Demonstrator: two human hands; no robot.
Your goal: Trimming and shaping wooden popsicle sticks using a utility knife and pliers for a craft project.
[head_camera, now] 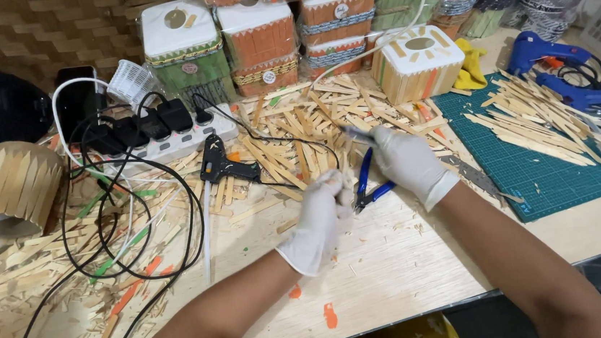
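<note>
Where the two gloved hands meet over the counter, much is hard to read. The left hand is curled narrow around a thin wooden stick, most of it hidden inside the glove. The right hand pinches something slim and blurred at its fingertips; what it is cannot be told. Blue-handled cutters lie on the counter between and just under both hands, their tip covered by the left glove. Behind them spreads a heap of sticks, with a black glue gun on its left edge. A green mat lies to the right, carrying more sticks. Both forearms are cut off by the frame's lower edge.
</note>
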